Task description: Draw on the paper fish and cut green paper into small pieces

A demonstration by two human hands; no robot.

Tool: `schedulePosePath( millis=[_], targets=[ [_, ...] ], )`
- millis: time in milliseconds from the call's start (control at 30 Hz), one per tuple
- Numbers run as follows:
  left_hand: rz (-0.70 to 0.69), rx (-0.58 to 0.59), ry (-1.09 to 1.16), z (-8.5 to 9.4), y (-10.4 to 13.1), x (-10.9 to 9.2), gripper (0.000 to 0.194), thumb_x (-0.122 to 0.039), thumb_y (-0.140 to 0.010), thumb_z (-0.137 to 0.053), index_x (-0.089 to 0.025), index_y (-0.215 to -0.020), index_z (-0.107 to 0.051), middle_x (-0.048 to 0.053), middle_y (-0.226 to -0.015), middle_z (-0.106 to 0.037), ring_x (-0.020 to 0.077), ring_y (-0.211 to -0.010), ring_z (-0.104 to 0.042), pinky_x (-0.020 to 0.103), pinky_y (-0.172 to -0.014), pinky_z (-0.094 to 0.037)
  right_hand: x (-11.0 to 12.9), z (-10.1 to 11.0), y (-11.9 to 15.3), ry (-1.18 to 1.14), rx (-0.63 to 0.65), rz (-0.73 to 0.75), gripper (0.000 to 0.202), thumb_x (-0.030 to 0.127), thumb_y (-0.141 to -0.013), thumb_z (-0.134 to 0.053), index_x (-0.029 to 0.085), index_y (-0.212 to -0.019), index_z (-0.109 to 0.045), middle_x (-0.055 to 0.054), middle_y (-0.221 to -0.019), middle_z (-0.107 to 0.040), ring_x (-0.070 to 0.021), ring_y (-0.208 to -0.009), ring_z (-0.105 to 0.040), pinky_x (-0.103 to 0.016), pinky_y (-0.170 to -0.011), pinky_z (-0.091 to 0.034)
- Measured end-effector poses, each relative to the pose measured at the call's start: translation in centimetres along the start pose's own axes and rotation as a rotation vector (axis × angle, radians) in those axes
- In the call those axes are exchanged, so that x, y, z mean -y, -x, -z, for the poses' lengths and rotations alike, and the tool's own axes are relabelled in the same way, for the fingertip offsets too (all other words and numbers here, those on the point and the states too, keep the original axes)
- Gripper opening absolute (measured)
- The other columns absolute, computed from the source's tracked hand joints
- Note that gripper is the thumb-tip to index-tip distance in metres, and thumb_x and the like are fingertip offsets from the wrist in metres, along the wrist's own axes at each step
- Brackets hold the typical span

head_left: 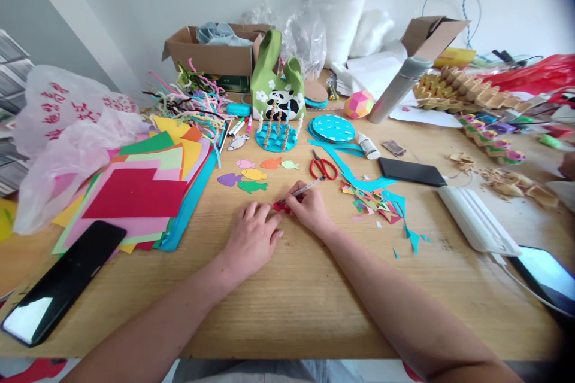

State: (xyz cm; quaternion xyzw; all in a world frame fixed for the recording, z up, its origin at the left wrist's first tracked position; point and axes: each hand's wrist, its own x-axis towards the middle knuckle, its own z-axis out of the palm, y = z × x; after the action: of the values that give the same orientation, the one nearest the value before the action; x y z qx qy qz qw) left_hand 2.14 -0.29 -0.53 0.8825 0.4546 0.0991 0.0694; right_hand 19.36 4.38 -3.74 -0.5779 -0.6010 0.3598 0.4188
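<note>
My right hand [308,206] is closed around a slim pen [305,188] with a pale barrel. Its writing end is down at a small red paper piece [281,206] on the wooden table. Beside that piece, my left hand [256,233] lies palm down with fingers stretched, its fingertips near or on the red paper's edge; exact contact is hidden. Just beyond are several paper fish, including a purple fish [229,179], a green fish [252,186] and an orange fish [271,163]. Red-handled scissors [323,166] lie beyond the right hand.
Coloured paper sheets [135,194] and a black phone [63,281] occupy the left. Behind stand a green panda bag [278,93] and a blue disc with twisted posts [276,139]. Paper scraps [375,200], a glue bottle [368,146] and a white power bank [478,220] lie right.
</note>
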Motion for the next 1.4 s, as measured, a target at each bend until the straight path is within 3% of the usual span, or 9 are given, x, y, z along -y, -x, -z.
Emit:
schedulePosePath(
  millis=[1400],
  targets=[
    [-0.002,-0.013,0.012,-0.05,-0.01,-0.03,0.030,-0.030,-0.091,-0.052,-0.024,-0.119,-0.061,0.009,-0.115,-0.057,0.0275,-0.108,-0.046,0.047,-0.093,-0.041,0.30,0.09,0.07,-0.019,0.006,-0.017,0.005,0.018,-0.072,-0.054,0.020,-0.068,-0.051,0.003,-0.053,-0.058,-0.0128,-0.046,-0.054,-0.022,-0.045,-0.038]
  ],
)
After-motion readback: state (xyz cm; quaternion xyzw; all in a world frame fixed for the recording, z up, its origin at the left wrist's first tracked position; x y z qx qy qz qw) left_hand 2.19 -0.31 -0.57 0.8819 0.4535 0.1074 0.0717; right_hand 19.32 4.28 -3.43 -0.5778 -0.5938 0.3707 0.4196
